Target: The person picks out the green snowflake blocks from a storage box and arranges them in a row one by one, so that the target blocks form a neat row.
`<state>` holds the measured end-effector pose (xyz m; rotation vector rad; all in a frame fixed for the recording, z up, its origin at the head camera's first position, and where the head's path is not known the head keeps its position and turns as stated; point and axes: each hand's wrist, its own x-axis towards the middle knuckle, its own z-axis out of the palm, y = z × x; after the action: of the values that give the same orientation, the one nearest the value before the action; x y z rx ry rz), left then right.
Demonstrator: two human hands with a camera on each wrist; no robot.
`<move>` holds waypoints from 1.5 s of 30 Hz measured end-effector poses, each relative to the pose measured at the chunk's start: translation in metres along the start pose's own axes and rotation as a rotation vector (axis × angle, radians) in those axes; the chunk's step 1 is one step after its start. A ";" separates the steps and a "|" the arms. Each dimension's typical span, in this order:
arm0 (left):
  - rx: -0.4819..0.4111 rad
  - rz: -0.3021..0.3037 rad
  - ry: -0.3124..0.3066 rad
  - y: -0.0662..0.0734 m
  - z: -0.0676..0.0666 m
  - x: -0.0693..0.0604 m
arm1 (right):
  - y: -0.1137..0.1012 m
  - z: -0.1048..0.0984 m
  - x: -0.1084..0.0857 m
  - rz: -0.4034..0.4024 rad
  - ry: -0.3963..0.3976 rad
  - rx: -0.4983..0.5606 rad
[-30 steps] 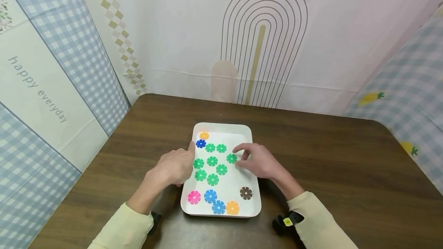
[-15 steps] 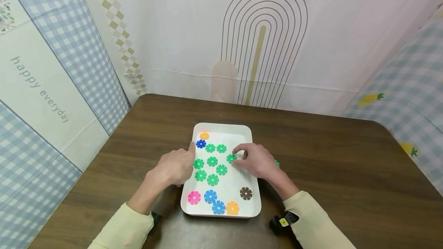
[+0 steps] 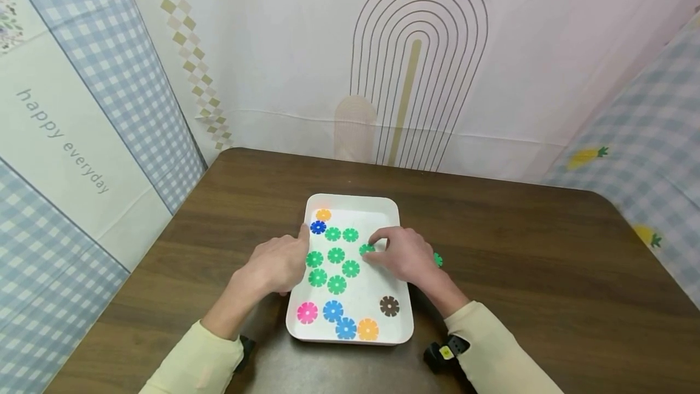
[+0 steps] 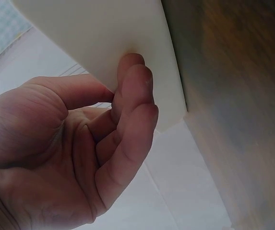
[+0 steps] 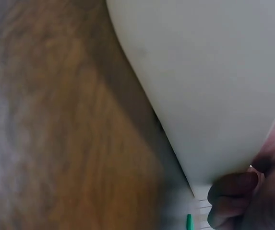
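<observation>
My left hand grips white tray by side wall, on bench. My right hand pinches green disc between fingers, inside tray. Second green disc past right wrist.

R hand cut off, R-wrist cam | tbl blurry | pinched grn disc part-hid

The head view is brightly lit; in the dimmer wrist views, the desk is blurred and shadowed beside the tray.
</observation>
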<state>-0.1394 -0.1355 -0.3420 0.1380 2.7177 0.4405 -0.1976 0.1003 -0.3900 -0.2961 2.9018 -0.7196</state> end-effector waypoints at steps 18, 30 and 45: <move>0.017 -0.002 0.003 -0.002 0.003 0.002 | 0.007 -0.001 -0.006 -0.071 -0.079 0.087; 0.020 0.004 0.012 -0.001 0.002 0.002 | 0.010 -0.003 -0.007 -0.091 -0.057 0.109; 0.019 0.007 0.013 -0.001 0.002 0.002 | 0.010 -0.006 -0.010 -0.072 -0.053 0.113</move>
<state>-0.1402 -0.1354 -0.3450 0.1497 2.7355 0.4189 -0.1901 0.1135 -0.3890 -0.4016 2.7998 -0.8696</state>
